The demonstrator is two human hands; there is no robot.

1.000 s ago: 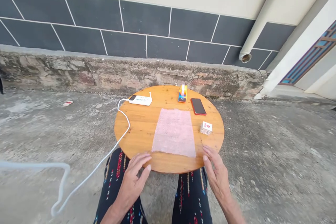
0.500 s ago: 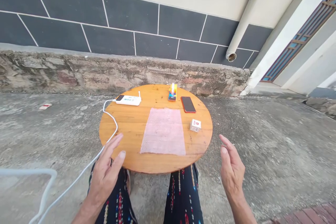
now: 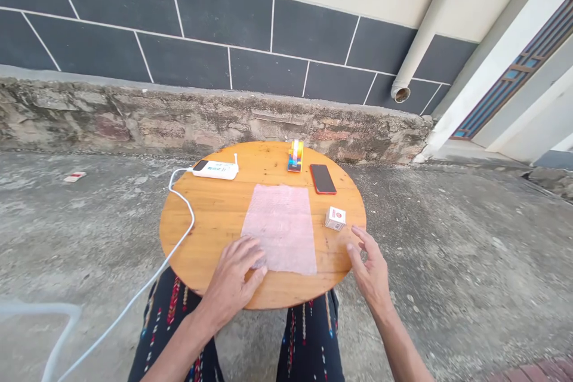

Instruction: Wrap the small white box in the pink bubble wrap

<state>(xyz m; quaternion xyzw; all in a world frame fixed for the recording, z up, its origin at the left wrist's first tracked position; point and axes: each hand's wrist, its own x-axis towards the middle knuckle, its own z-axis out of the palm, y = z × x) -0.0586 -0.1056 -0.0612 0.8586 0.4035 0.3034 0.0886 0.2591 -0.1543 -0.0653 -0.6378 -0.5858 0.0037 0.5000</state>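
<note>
A thin pink sheet (image 3: 282, 224) lies flat on the round wooden table (image 3: 201, 250). My left hand (image 3: 237, 271) is at the sheet's near left corner, its fingers curved over the edge and its thumb apart from them; nothing is seen held in it. Just off the small white box (image 3: 335, 218), at the table's right edge, my right hand (image 3: 369, 262) has thumb and forefinger spread with nothing between them.
Along the table's far side are a white device (image 3: 215, 169) with a cable (image 3: 179, 245) running down left, a colourful tape dispenser (image 3: 295, 156) and a red-edged phone (image 3: 323, 179). Behind stands a stone-based wall (image 3: 201, 119).
My left hand has moved right and onto the sheet's near left corner. My right hand has moved left, over the table's edge near the box. The camera view has shifted slightly.
</note>
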